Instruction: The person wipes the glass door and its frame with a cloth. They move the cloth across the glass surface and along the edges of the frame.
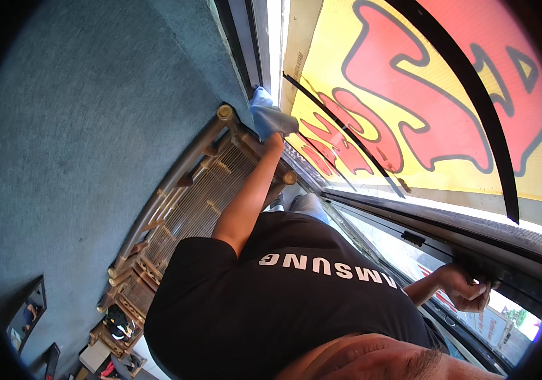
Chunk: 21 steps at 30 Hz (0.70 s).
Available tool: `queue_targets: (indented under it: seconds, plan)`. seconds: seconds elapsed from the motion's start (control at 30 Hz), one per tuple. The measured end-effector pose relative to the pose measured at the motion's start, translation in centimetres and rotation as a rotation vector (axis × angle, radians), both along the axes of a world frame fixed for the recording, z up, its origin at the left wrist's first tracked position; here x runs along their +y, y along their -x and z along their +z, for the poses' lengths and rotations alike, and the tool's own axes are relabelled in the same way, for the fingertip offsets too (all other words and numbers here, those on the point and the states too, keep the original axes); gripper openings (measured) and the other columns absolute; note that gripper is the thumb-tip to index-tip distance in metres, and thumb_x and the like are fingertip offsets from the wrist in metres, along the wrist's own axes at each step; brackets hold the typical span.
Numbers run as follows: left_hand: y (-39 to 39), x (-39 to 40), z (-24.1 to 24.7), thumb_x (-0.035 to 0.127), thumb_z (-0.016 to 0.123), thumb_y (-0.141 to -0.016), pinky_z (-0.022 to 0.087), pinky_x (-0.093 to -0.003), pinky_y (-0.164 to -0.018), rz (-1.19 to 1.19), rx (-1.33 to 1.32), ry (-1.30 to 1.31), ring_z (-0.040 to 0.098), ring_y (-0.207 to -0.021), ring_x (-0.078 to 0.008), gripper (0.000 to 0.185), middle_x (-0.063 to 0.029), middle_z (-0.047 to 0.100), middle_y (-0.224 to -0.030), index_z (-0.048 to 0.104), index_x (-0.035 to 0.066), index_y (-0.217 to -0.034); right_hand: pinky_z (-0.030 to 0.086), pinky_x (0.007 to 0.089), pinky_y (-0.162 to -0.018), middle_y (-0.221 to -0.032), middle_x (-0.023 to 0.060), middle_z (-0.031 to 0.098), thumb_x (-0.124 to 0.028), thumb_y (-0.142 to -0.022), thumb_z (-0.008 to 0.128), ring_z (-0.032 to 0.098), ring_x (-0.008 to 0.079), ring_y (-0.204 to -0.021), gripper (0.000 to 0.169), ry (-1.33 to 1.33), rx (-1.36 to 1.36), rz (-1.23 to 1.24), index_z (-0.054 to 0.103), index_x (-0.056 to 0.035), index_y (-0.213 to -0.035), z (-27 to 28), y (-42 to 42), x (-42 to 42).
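My left hand [275, 138] reaches forward and holds a blue-grey cloth [271, 116], which covers most of its fingers. The cloth touches the lower part of an upright window frame [252, 52], beside the blue wall. Far to the right, my right hand [465, 287] has its fingers curled at the dark frame of a window sash [513, 285]; what exactly the fingertips grip is partly hidden in shadow. Between the two hands, a glass pane backed by a yellow and red banner [375, 95] rises above a dark sill.
A bamboo bench [204, 185] stands along the blue wall [86, 142], close to my left arm. Further back are a dark bag [118, 320] and a framed mirror [26, 313]. Black strips [484, 90] cross the banner. Part of another person shows at the bottom left.
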<state>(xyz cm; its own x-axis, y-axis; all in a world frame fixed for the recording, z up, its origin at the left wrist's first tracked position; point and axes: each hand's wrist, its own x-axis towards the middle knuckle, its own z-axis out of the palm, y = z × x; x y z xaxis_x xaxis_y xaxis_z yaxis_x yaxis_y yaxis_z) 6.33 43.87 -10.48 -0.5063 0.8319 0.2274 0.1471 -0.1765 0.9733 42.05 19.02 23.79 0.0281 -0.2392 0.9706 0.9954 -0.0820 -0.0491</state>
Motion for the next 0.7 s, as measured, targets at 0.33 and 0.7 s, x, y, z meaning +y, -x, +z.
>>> queue_targets:
  seconds: [0.33,0.7]
  plan:
    - [4.1,2.4,21.5,0.016,0.052,-0.094,0.038,-0.0381,-0.093,0.182,0.203,-0.480,0.050,-0.108,-0.0259,0.029,-0.0140,0.049,-0.120,0.049,0.000,-0.118,0.055,0.0372,-0.074,-0.070,0.0060,0.051,-0.019,-0.074,0.054,0.058,0.0160,-0.066,0.020,-0.222,0.114,0.176,0.056,-0.0009,-0.066,0.4,0.9,1.5]
    - [4.8,11.3,19.1,0.019,0.064,-0.086,0.037,-0.0437,-0.088,0.484,0.569,-0.825,0.037,-0.109,-0.0255,0.054,-0.0179,0.032,-0.109,0.035,-0.005,-0.124,0.051,0.0303,-0.061,-0.067,0.0075,0.050,-0.015,-0.076,0.053,0.055,0.0160,-0.061,0.018,-0.180,0.011,0.135,0.054,0.0012,-0.067,0.1,-0.4,0.7]
